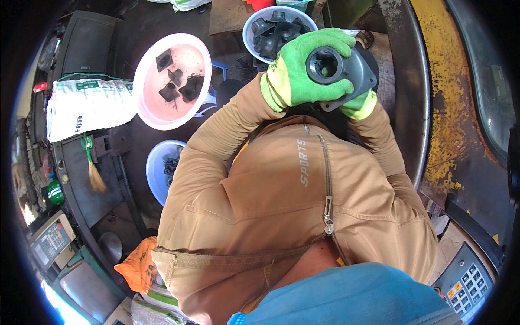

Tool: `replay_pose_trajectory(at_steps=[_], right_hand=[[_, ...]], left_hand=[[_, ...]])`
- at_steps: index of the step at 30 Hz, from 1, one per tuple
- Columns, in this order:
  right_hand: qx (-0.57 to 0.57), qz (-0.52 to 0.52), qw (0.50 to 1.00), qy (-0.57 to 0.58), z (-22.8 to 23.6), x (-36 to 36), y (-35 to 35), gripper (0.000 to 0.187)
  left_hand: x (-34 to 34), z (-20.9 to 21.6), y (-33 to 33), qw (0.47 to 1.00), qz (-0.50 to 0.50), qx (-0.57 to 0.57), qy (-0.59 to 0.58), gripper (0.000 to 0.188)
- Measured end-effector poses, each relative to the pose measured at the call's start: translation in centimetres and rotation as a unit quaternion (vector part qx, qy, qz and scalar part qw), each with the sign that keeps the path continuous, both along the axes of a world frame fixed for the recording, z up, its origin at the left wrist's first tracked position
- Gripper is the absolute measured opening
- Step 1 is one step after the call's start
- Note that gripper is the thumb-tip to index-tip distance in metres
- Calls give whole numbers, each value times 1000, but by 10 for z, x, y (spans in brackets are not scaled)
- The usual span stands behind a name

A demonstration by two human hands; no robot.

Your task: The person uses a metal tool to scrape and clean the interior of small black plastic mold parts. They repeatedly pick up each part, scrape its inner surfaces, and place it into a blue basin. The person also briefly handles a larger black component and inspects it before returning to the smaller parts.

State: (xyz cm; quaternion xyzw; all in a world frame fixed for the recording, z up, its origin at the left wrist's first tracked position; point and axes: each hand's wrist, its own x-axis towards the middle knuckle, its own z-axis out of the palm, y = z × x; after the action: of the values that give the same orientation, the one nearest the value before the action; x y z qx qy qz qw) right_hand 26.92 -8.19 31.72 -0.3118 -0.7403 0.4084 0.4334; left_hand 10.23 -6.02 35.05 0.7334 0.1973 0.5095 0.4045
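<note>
A black plastic part with a round open collar and a flat flange with small holes is held up in front of my chest. My left hand, in a green and yellow-green glove, is closed around its collar, with fingers over the top and thumb along the near side. Under the flange, the gloved right hand grips the part from the right; its fingers are mostly hidden behind it. Just beyond my left hand is a white basin heaped with similar black parts.
Left of me stands a pink basin with several black pieces. A smaller pale-blue basin is partly hidden by my left sleeve. White sacks lie farther left. A rusty yellow machine panel rises on the right, with a keypad below.
</note>
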Motion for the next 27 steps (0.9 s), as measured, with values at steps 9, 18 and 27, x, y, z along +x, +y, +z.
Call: replay_pose_trajectory(at_steps=[9, 18, 27], right_hand=[[-187, 174, 959, -126, 12, 26, -1, 53], [-549, 360, 640, 398, -54, 21, 7, 34], [-485, 1, 751, 449, -32, 27, 4, 35]], left_hand=[[-7, 10, 6, 975, -217, 13, 46, 42], [-5, -27, 11, 779, -316, -387, -379, 54], [-5, -55, 19, 617, -253, -520, -534, 35]])
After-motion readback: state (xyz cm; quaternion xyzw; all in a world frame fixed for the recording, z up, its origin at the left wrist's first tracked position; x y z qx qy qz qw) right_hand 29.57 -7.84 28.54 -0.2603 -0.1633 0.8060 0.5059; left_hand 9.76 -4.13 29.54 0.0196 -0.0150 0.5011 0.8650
